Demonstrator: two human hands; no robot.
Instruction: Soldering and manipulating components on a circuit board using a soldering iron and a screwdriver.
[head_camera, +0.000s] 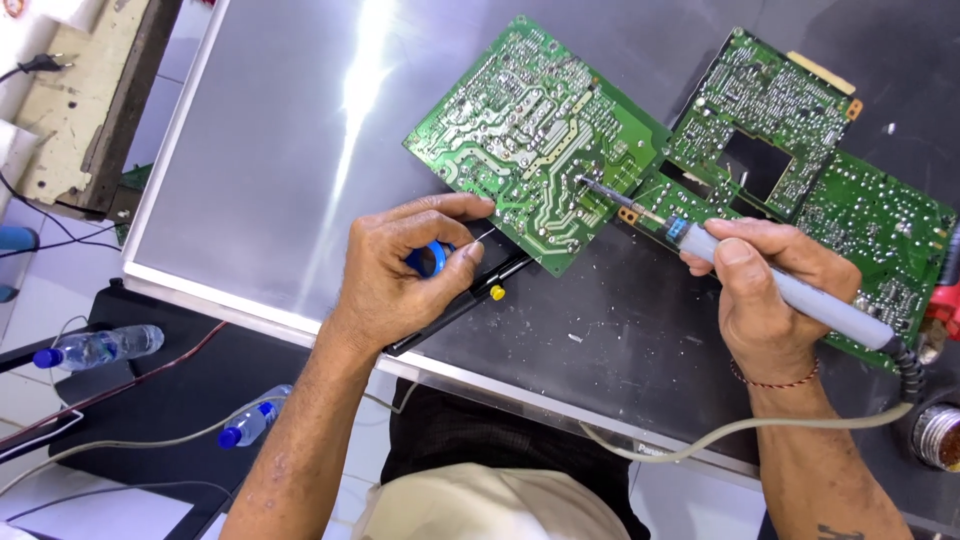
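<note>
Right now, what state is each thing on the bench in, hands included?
Left hand: closed around a blue solder spool, wire fed toward the board.
Right hand: gripping the soldering iron, tip touching the board.
Nearer circuit board: lying flat, solder side up.
Second circuit board: flat, beside the first.
Two water bottles: capped, lying on their sides.
</note>
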